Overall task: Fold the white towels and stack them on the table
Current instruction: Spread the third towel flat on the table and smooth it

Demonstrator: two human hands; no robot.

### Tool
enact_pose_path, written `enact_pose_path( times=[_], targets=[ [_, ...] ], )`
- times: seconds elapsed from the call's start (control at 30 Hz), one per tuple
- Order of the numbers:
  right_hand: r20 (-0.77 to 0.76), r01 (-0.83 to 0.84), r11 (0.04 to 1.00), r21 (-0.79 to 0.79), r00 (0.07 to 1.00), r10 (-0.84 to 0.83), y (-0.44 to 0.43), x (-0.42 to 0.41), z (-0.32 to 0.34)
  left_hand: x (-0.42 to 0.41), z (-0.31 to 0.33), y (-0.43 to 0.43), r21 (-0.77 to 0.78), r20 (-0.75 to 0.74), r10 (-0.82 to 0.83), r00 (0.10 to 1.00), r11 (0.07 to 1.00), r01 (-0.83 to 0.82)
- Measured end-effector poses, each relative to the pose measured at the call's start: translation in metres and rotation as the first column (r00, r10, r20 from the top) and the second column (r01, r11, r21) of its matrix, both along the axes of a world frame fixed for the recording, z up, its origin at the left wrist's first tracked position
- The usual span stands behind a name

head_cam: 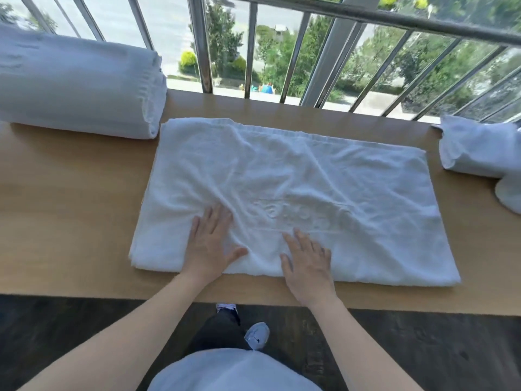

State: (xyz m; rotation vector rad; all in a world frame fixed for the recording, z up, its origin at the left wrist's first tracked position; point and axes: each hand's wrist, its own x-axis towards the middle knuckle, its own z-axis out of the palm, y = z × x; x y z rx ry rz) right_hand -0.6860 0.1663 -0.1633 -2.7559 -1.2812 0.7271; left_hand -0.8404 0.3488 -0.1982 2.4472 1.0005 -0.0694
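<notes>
Illegible embossed lettering on the towel; towel pile partly off-frame right.

We have 1 view only, from a wide-angle camera worn on the head. It faces forward and steeply down, close over the counter, which spans the frame's middle. The top edge reaches the railing and trees beyond; the bottom takes in the floor underfoot.
</notes>
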Motion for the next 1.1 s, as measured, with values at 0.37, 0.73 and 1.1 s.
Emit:
enact_pose_path(
  times=[0.37, 0.73, 1.1],
  targets=[
    [0.114, 0.157, 0.987, 0.028, 0.981, -0.159, -0.030, 0.080, 0.006, 0.098, -0.003, -0.036, 0.088, -0.118, -0.308, 0.944, 0.944, 0.319],
    [0.121, 0.261, 0.965, -0.034, 0.959, -0.255, -0.116, 0.198, -0.016, 0.207, -0.003, -0.119, 0.077, -0.141, -0.411, 0.901, 0.902, 0.424],
    [-0.032, 0.659, 0.710, 0.248, 0.738, -0.674, -0.103, 0.337, -0.013, 0.261, -0.006, -0.165, 0.139, -0.191, -0.451, 0.872, 0.867, 0.478]
  ],
)
